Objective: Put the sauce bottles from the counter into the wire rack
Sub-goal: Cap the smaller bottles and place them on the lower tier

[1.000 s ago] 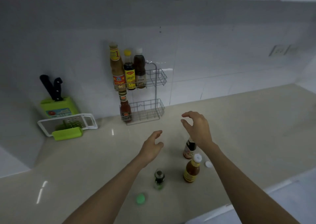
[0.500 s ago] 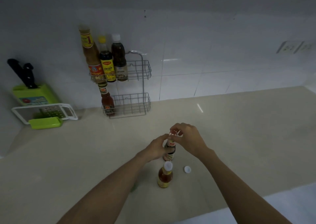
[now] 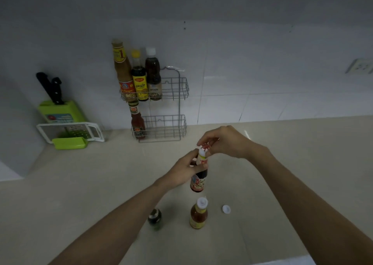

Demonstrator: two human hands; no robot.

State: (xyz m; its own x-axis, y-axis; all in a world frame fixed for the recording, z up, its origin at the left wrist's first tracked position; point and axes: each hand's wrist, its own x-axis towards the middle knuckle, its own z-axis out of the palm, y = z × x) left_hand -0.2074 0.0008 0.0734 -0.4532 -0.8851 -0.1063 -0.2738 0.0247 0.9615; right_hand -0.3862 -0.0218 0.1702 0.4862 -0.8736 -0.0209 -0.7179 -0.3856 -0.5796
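A dark glass sauce bottle with a red-and-white label and a red-patterned cap (image 3: 199, 169) is held just above the pale beige counter (image 3: 282, 163), upright with a slight lean, in front of the two-tier grey wire rack (image 3: 171, 111) and well apart from it. The left hand (image 3: 182, 171) wraps its fingers around the bottle's neck and shoulder, grasping it from the left side, while the right hand (image 3: 224, 141) pinches the cap from above and to the right with curled fingertips. Just below this grip, nearer the person, an amber sauce bottle with a yellow label and white cap (image 3: 198, 214) stands on the counter; to its right lies a small loose white cap (image 3: 226, 209), and to its left stands a short dark glass jar (image 3: 154, 218), its details dim. Beyond the grip and to the left, the rack stands against the white tiled wall (image 3: 262, 72): its upper basket holds a tall brown sauce bottle with a red label (image 3: 123, 72), a dark bottle with a yellow cap and yellow label (image 3: 139, 79) and a dark bottle with a white cap (image 3: 153, 74), side by side at the left end; the lower basket holds a red sauce bottle (image 3: 138, 123), also at its left end. Farther left, a lime-green knife block with black-handled knives (image 3: 58, 109) stands behind a white-framed flat grater with a green holder (image 3: 70, 133).
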